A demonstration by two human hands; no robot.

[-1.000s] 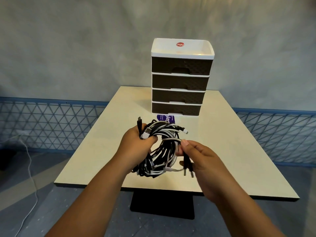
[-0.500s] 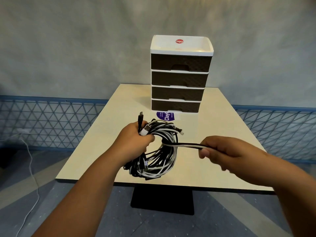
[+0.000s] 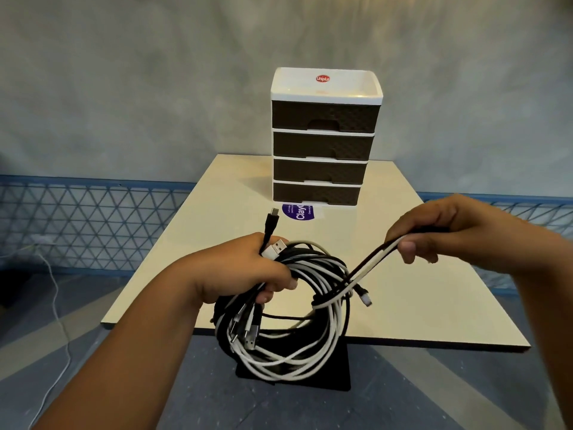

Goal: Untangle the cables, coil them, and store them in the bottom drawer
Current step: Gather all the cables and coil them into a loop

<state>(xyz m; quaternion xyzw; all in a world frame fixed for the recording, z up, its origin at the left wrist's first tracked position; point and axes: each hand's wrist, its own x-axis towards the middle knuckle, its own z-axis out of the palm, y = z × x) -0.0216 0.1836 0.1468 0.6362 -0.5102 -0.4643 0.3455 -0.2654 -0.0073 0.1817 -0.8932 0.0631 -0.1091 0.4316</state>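
since half a second ago: right hand [image 3: 465,231] lifted higher and further right, drawing the paired black and white cable strands [image 3: 369,262] up at a steeper slant out of the coil; bundle hanging a little lower under the left hand [image 3: 245,271], past the near table edge.

left hand: fingers curled tight round the top-left part of the loose coil of black and white charging cables [image 3: 288,321], thumb across the front. black usb-c plug [image 3: 273,218] sticking up above the knuckles, silver usb-a plug [image 3: 274,248] poking out just beside it. several more metal plugs dangling inside the lower left of the loop, one small white plug [image 3: 366,297] at the right side.

right hand: fingers and thumb closed round the two strands, one black and one white, running side by side down-left and hooked over the right side of the coil. loose ends beyond the fist hidden.

coil held in the air above the near edge of the cream rectangular tabletop [image 3: 403,290], not touching it.

at the far end of the table, white-framed organiser with four dark brown woven-pattern drawers [image 3: 322,144], red oval sticker on its top. all four drawers closed, bottom drawer [image 3: 316,193] included. round purple label with white lettering [image 3: 297,211] flat on the table just in front of it.

thin white cord [image 3: 57,305] trailing across the grey floor at left; blue lattice rail [image 3: 93,218] along the wall.
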